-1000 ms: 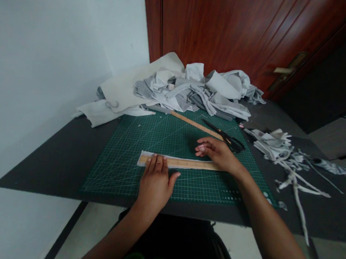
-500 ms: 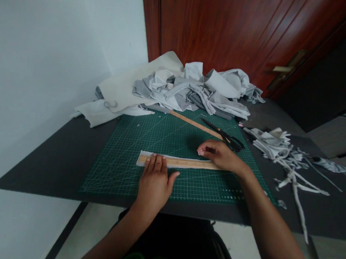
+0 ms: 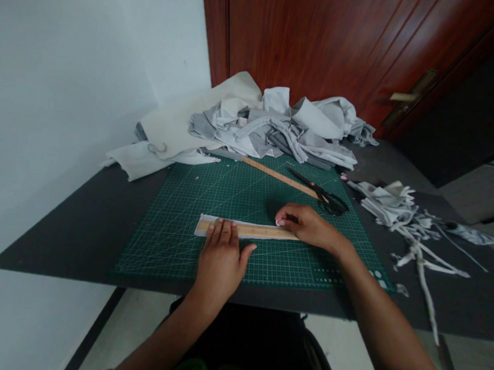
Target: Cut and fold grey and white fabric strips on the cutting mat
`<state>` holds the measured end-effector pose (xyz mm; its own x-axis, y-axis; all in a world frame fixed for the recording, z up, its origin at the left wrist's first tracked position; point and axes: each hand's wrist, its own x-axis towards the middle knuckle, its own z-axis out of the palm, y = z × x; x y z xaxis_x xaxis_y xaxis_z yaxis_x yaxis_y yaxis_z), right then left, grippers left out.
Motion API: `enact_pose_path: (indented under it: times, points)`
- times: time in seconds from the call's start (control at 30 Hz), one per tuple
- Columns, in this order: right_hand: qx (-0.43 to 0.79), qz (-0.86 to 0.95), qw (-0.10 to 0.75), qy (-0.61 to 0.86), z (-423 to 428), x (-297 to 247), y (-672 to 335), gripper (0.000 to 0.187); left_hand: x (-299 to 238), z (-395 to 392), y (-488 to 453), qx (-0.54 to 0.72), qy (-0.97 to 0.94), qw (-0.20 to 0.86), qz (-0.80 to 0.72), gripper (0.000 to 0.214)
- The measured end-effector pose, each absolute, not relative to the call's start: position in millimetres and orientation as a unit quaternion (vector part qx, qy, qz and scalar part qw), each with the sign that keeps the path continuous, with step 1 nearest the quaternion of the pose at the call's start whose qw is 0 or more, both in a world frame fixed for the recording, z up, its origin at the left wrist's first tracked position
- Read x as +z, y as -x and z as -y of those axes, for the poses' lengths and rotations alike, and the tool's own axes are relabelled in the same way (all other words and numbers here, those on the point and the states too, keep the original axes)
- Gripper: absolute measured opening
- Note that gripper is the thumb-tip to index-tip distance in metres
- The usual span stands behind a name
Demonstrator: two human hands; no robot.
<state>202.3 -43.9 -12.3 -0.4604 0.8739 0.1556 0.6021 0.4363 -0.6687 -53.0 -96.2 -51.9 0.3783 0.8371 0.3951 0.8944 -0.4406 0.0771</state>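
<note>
The left hand [image 3: 221, 256] lies flat, open, on a straight wooden ruler [image 3: 263, 231] over a white fabric strip [image 3: 207, 218] on the green gridded mat [image 3: 171, 224]. The curled right hand [image 3: 308, 224] pinches a small pinkish object [image 3: 279, 222].

1 ruler [image 3: 264, 231] on 1 fabric strip [image 3: 207, 218], cutting mat [image 3: 229, 192] beneath, scissors [image 3: 320, 193] behind right, cloth heap [image 3: 272, 131] beyond, scraps [image 3: 388, 206] far right

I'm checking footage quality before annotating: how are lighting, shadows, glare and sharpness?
Head view: dim light, faint sheen on the wooden door, shadow on the cutting mat beside the right hand's fingers; same view: markings on the near wooden ruler too soft to read.
</note>
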Motion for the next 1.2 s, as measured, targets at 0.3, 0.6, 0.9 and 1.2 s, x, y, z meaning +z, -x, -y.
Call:
enact_pose_path:
  times: [0.3,0.6,0.9,1.2]
  points:
    - [0.264,0.811,0.233,0.467,45.3,-9.4,-204.6,0.015,-52.0,96.9,52.9,-0.181,0.826,0.081,0.527,0.065]
    - [0.248,0.821,0.22,0.465,47.3,-7.5,-201.6,0.015,-50.4,97.2,52.1,-0.185,0.827,0.073,0.527,0.065]
    - [0.237,0.846,0.211,0.429,47.2,-8.0,-202.4,0.016,-52.9,96.4,52.5,-0.189,0.829,0.079,0.521,0.065]
    - [0.233,0.851,0.208,0.423,44.0,-11.1,-206.8,0.019,-52.6,96.3,53.5,-0.196,0.827,0.069,0.523,0.062]
